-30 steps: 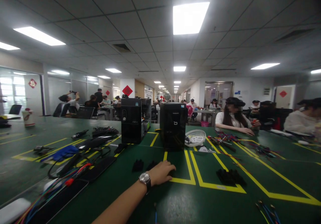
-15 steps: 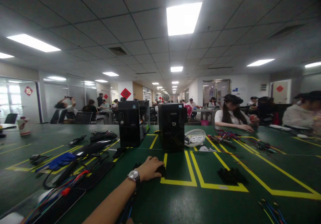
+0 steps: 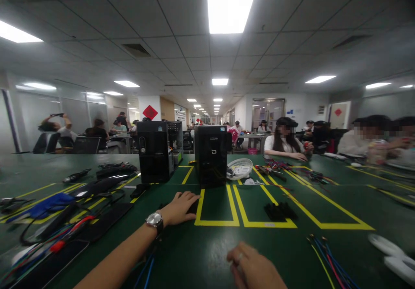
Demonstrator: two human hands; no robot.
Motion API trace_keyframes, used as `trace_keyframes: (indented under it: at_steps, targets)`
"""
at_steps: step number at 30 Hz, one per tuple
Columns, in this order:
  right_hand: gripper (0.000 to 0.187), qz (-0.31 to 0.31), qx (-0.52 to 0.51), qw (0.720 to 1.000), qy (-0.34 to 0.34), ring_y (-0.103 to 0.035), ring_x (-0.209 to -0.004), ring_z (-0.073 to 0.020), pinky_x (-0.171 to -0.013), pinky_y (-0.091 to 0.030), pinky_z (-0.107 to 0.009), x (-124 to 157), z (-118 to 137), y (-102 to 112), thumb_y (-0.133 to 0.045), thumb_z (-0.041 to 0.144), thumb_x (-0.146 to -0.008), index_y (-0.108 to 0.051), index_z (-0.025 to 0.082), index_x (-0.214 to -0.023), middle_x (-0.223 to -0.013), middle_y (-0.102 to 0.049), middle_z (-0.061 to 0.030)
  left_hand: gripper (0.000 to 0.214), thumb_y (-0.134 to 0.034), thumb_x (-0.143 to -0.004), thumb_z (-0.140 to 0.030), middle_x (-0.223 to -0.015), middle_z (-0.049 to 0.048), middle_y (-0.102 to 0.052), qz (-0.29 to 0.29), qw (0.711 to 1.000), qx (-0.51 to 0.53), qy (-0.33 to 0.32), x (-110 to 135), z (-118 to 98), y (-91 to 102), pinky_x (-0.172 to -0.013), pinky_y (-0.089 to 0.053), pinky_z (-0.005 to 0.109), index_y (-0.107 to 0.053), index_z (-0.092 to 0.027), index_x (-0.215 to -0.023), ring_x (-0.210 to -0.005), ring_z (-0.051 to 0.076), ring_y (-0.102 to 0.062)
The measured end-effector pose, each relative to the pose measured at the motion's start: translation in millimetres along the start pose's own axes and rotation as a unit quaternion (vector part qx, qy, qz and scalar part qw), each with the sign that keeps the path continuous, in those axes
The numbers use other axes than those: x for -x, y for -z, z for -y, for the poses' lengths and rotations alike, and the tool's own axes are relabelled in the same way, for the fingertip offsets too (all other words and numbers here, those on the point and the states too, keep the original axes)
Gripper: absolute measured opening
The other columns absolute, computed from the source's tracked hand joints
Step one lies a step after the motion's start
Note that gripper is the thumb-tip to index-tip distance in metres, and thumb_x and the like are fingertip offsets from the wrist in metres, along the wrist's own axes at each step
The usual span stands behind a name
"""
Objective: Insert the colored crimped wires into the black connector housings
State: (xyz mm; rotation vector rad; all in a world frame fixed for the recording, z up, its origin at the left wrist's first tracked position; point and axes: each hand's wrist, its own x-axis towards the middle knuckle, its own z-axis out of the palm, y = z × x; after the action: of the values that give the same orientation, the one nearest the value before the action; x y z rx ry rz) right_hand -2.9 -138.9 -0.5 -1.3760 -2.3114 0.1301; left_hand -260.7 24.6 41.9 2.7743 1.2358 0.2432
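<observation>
My left hand [image 3: 180, 208], with a wristwatch, rests palm down on the green table [image 3: 201, 250]. Its fingers are spread, at the left edge of a yellow-taped rectangle [image 3: 216, 223]. A small black thing [image 3: 164, 205] shows partly behind this hand; most of it is hidden. Lower down, my right hand [image 3: 254, 266] hovers, somewhat blurred, fingers curled in and nothing visible in them. A black computer tower [image 3: 210, 157] stands beyond my left hand, with a second tower [image 3: 153, 153] to its left, open on one side. A black crumpled thing [image 3: 280, 211] lies to the right.
Cables and a blue glove-like thing [image 3: 53, 204] lie at left beside a dark flat panel [image 3: 112, 220]. A white basket [image 3: 240, 169] sits right of the towers. Thin coloured wires [image 3: 324, 254] lie near front right, next to white parts [image 3: 394, 254]. Co-workers [image 3: 285, 144] sit across the table.
The view has turned to the right, so the scene shifts left. My right hand has come into view at the bottom. My left hand stays by the taped rectangle's edge.
</observation>
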Motion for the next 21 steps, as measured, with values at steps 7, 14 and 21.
trace_keyframes:
  at_steps: [7,14,21]
  targets:
    - [0.027,-0.094,0.1,0.933,-0.332,-0.063,-0.087,-0.0252,-0.078,-0.044,-0.036,83.1,-135.4,96.6,-0.042,0.03,-0.085,-0.065,0.019,-0.092,-0.095,-0.067,-0.0109,0.07,-0.049,-0.082,-0.052,-0.141,0.0131,-0.042,-0.064,0.99,0.113,-0.048,-74.8,-101.9,-31.3,-0.103,-0.029,0.044,-0.03,-0.02,-0.141,-0.128,0.03,-0.036]
    - [0.035,-0.063,0.058,0.912,-0.4,-0.064,-0.086,-0.0262,-0.075,-0.043,-0.037,119.0,-168.7,90.7,-0.042,0.046,-0.084,-0.065,0.02,-0.092,-0.092,-0.068,-0.0107,0.082,-0.05,-0.075,-0.065,-0.135,0.0226,-0.046,-0.054,0.981,0.186,-0.014,-173.9,-195.5,-87.7,-0.098,-0.034,0.047,-0.039,-0.008,-0.134,-0.124,0.038,-0.04]
    - [0.022,-0.039,0.062,0.895,-0.441,-0.065,-0.085,-0.0259,-0.069,-0.042,-0.036,109.0,-155.4,92.6,-0.042,0.027,-0.079,-0.062,0.023,-0.088,-0.091,-0.068,-0.0088,0.043,-0.066,-0.071,-0.03,-0.113,0.0106,-0.056,-0.087,0.971,0.218,-0.044,-158.2,-218.8,-86.8,-0.09,-0.038,0.041,-0.05,-0.02,-0.109,-0.108,0.029,-0.049]
